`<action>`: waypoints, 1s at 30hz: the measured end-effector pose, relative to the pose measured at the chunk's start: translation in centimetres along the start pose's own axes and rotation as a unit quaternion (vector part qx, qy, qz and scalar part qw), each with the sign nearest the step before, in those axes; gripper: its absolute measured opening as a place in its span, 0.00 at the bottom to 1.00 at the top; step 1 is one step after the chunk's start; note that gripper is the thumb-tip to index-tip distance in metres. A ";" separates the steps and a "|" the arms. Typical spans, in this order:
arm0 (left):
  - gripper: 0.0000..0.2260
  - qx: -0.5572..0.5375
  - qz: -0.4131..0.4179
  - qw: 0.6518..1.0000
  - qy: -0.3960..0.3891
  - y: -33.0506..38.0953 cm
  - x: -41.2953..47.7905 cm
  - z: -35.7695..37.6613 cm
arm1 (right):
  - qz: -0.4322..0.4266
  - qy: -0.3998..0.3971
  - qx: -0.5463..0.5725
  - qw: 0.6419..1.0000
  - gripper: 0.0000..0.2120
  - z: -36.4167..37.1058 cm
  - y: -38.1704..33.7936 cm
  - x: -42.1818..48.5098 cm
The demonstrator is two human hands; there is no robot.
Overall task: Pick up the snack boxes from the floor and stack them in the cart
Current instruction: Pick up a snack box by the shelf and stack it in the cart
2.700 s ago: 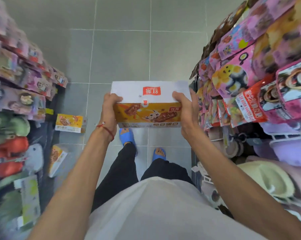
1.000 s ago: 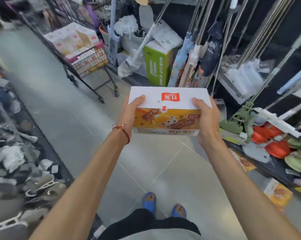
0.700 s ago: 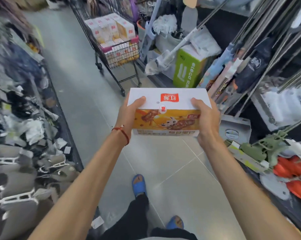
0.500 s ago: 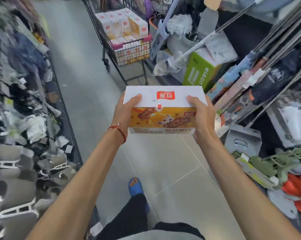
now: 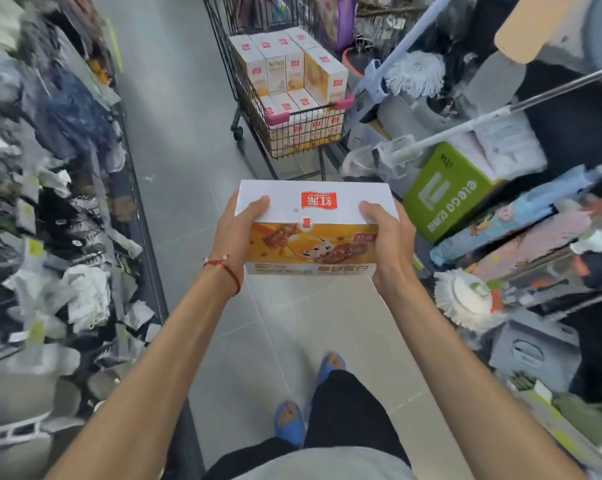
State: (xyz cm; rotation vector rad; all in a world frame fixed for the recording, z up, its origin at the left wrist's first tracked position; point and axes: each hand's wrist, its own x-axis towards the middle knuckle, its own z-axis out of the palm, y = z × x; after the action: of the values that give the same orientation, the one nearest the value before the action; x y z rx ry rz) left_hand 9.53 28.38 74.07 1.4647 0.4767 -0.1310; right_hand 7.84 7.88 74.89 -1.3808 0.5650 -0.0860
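I carry a snack box [image 5: 313, 230], white on top with a red logo and an orange picture on the side facing me, level at chest height. My left hand [image 5: 235, 233] grips its left end, thumb on the top. My right hand [image 5: 389, 237] grips its right end the same way. Straight ahead stands the black wire cart [image 5: 303, 133], with several matching snack boxes [image 5: 292, 67] stacked upright in it. The held box is short of the cart and lower in the frame.
Grey tiled aisle floor [image 5: 174, 109] runs ahead. A blurred shelf of packaged goods [image 5: 50, 220] lines the left. Mops [image 5: 413, 74], a green carton [image 5: 448, 195] and cleaning tools crowd the right, close beside the cart. My blue sandals [image 5: 289, 422] are below.
I turned from the snack shelves into the aisle and walked toward the cart. The cart has grown larger and moved to the centre of view. Both hands keep the same hold on the box.
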 end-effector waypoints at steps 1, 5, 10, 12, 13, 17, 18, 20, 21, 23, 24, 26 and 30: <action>0.16 -0.002 -0.001 1.000 0.002 0.4 1.6 0.0 | 0.000 -0.003 0.000 1.000 0.11 1.1 -0.2 1.4; 0.15 0.003 0.003 1.000 0.011 2.3 8.5 0.5 | 0.005 -0.004 -0.008 1.000 0.14 5.3 -1.1 7.8; 0.15 0.016 -0.015 0.999 0.023 5.6 18.8 2.6 | 0.021 -0.006 -0.008 1.000 0.17 10.5 -2.5 17.6; 0.15 0.029 -0.014 0.999 0.027 7.3 23.0 3.6 | 0.028 -0.006 -0.011 1.000 0.18 12.4 -3.7 21.5; 0.15 0.033 -0.012 0.999 0.029 8.1 24.8 4.0 | 0.032 -0.011 -0.011 0.999 0.18 13.4 -4.3 23.3; 0.18 0.044 -0.001 0.999 0.025 11.5 32.1 5.4 | 0.032 -0.016 -0.003 0.999 0.17 17.1 -6.6 30.3; 0.18 0.041 0.001 0.999 0.026 12.3 33.6 5.5 | 0.031 -0.018 -0.005 0.999 0.18 18.1 -7.1 31.8; 0.17 0.033 0.009 0.999 0.025 13.8 36.8 5.7 | 0.028 -0.025 -0.003 0.999 0.19 20.2 -8.1 34.6; 0.17 0.032 0.009 0.999 0.025 14.5 38.4 5.8 | 0.026 -0.026 -0.003 0.999 0.19 21.2 -8.5 35.9; 0.17 0.035 0.008 0.999 0.020 15.9 41.7 6.0 | 0.021 -0.026 0.000 0.999 0.20 23.2 -9.1 38.5; 0.17 0.039 0.004 0.999 0.019 16.5 43.3 6.1 | 0.019 -0.024 0.001 1.000 0.21 24.1 -9.4 39.7; 0.16 0.054 -0.003 0.998 0.015 17.6 47.0 6.0 | 0.019 -0.017 0.007 1.000 0.21 26.2 -9.8 42.1; 0.18 0.086 0.008 0.996 -0.033 20.3 55.1 6.1 | 0.032 0.019 0.054 0.998 0.19 30.9 -10.2 46.7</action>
State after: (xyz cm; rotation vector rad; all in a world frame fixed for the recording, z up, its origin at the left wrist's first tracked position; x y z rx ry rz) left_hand 68.00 35.88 71.67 1.6263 0.4085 -0.2117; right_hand 64.15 15.85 71.65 -1.2584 0.6269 -0.0907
